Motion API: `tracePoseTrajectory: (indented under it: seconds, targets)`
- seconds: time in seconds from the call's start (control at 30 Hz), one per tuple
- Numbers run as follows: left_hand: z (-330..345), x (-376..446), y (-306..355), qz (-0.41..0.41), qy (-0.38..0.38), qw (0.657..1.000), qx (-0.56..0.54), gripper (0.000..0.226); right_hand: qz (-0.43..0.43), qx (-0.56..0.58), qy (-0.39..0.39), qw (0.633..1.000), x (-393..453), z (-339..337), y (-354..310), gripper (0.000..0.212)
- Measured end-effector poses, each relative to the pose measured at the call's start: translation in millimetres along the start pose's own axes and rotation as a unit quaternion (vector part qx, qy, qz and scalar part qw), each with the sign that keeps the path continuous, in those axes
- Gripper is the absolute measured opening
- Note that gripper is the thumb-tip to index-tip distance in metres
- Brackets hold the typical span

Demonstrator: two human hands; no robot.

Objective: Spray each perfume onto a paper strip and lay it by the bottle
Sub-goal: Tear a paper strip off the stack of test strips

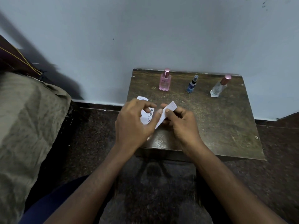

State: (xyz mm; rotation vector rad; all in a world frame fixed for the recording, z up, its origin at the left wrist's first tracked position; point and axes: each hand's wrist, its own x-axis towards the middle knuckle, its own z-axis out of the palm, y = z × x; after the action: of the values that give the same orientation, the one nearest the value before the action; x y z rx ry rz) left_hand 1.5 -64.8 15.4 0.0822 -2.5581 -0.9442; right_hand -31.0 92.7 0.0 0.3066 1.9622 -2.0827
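The right hand (181,125) pinches a white paper strip (165,114) between thumb and fingers; the strip slants up out of its grip. The left hand (134,122) grips printed paper (148,116) just beside it, above the bench (226,123).

Pink bottle (165,81), blue bottle (191,85), clear bottle (218,88), white strip (166,113), mottled brown table (226,123).
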Motion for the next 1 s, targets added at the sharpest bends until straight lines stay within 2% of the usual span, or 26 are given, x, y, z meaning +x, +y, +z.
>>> tracePoseTrajectory:
  seconds: [0.07, 0.17, 0.2, 0.27, 0.37, 0.43, 0.5, 0.53, 0.63, 0.7, 0.87, 1.0]
  targets:
    - [-1, 6, -5, -0.073, -0.059, 0.991, -0.094, 0.025, -0.006, -0.004, 0.0, 1.0, 1, -3, -1, 0.018]
    - [-2, 13, -14, -0.185, -0.235, 0.927, -0.227, 0.035, -0.028, -0.035, 0.0, 0.999, -2, -3, -3, 0.021]
    - [-3, 14, -17, -0.202, -0.269, 0.905, -0.261, 0.039, -0.036, -0.048, 0.002, 0.998, -2, -3, -4, 0.025]
    - [-2, 14, -22, -0.211, -0.293, 0.882, -0.302, 0.028, -0.048, -0.063, 0.006, 0.997, -3, -4, -5, 0.024]
    - [1, 14, -27, -0.221, -0.298, 0.874, -0.314, 0.014, -0.067, -0.108, 0.017, 0.992, -3, -6, -6, 0.022]
    - [3, 13, -26, -0.246, -0.275, 0.87, -0.327, 0.011, -0.132, -0.211, 0.057, 0.967, -4, -7, -6, 0.034]
    - [5, 13, -22, -0.288, -0.225, 0.858, -0.362, 0.009, -0.251, -0.31, 0.086, 0.913, -6, -10, -10, 0.045]
    - [5, 13, -20, -0.31, -0.2, 0.847, -0.383, 0.009, -0.316, -0.342, 0.077, 0.882, -7, -10, -11, 0.046]
    - [5, 15, -15, -0.366, -0.16, 0.804, -0.441, 0.021, -0.442, -0.414, 0.009, 0.796, -15, -8, -9, 0.034]
    - [4, 16, -15, -0.385, -0.16, 0.785, -0.459, 0.025, -0.463, -0.448, -0.01, 0.765, -19, -5, -5, 0.032]
    - [7, 15, -18, -0.389, -0.153, 0.805, -0.42, 0.013, -0.495, -0.469, -0.01, 0.731, -20, -1, -4, 0.018]
    - [9, 15, -16, -0.399, -0.153, 0.799, -0.423, 0.014, -0.51, -0.482, -0.008, 0.712, -20, 0, -2, 0.014]
